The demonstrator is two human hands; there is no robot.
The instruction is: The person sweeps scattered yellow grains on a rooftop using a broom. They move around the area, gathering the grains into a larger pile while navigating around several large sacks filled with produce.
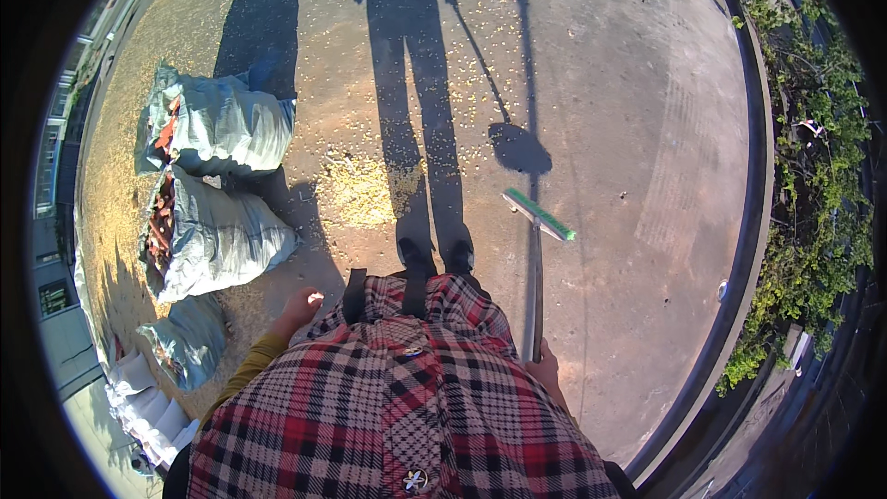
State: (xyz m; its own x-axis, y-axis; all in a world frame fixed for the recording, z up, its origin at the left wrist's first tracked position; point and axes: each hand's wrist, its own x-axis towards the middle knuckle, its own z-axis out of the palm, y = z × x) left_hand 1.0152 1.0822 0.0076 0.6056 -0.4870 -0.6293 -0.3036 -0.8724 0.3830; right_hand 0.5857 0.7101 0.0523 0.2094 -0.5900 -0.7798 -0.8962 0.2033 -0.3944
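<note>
My right hand [546, 367] grips the handle [538, 291] of a push broom beside my right hip. The broom's head [537, 215], with green bristles, is out ahead on the right. My left hand [303, 307] hangs at my left side, fingers curled around a small white thing [316, 297] too small to name. Before my feet lies a heap of yellow kernels [357, 190], apparently corn, partly under my shadow. More kernels are scattered thinly over the concrete beyond it.
Two large woven plastic sacks [225, 125] [222, 239] with reddish-brown pieces, perhaps corn cobs, at their mouths lie to the left. A smaller sack [190, 339] and several white sacks [149, 398] are nearer. A kerb [759, 222] and green shrubs [818, 222] border the right.
</note>
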